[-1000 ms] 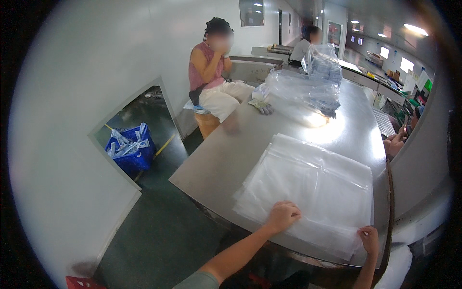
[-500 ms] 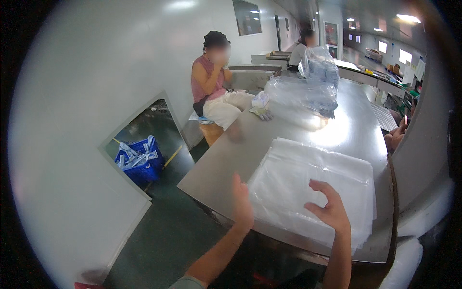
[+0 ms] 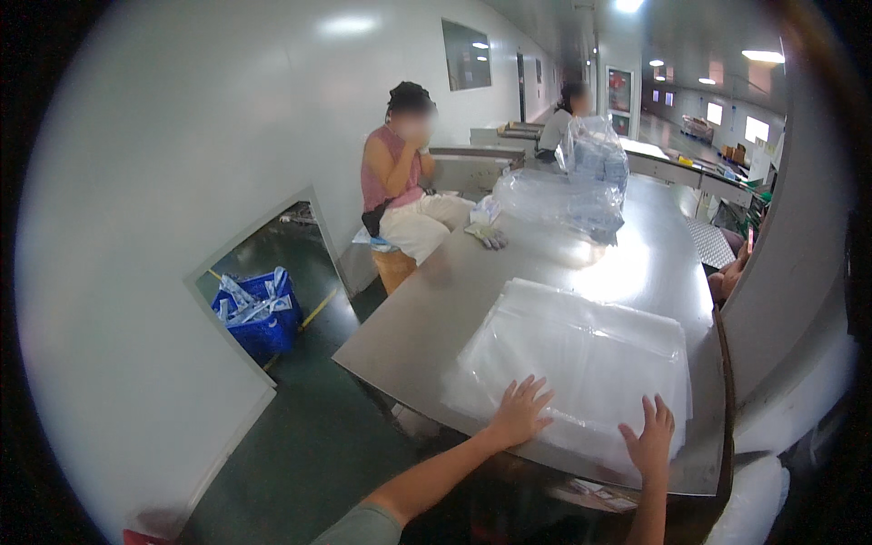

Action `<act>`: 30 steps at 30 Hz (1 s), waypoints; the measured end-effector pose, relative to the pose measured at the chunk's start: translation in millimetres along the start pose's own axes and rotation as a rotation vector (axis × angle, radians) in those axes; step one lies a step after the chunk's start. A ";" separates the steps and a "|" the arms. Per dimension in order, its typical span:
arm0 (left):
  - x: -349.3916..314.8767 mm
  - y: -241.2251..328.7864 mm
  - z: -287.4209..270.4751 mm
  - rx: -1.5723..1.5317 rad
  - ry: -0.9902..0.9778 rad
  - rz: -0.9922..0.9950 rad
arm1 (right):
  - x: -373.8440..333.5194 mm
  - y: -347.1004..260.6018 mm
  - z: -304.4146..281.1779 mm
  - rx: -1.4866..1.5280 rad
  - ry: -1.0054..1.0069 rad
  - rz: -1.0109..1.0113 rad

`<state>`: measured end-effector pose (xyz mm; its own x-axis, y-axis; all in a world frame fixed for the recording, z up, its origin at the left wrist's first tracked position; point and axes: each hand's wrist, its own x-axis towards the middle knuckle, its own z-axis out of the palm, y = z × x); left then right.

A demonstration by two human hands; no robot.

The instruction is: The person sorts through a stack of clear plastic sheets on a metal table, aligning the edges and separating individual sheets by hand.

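A stack of clear plastic bags (image 3: 581,363) lies flat on the near end of the steel desk (image 3: 436,318). The sheets are large, rectangular and glossy, piled fairly evenly, with slightly wrinkled tops. The near edge of the stack sits close to the desk's front edge, where the left hand (image 3: 520,411) and right hand (image 3: 650,438) press down on it, fingers spread.

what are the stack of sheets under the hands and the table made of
Stack of sheets: looks like thin clear plastic film, glossy, see-through and faintly wrinkled. Table: apparently brushed stainless steel, grey, with soft blurred glare from the ceiling lights.
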<state>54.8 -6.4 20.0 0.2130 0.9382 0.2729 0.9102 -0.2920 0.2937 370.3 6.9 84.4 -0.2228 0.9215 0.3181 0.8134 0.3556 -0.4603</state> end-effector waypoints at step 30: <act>-10.8 -2.6 19.5 0.067 -0.042 -0.036 | -5.9 -72.7 -1.7 -0.146 0.279 -0.250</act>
<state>57.1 -12.1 -1.6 0.1928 0.9554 0.2238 0.9392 -0.2458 0.2399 313.3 -24.6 117.4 -0.2850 0.7245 0.6276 0.8252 0.5186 -0.2240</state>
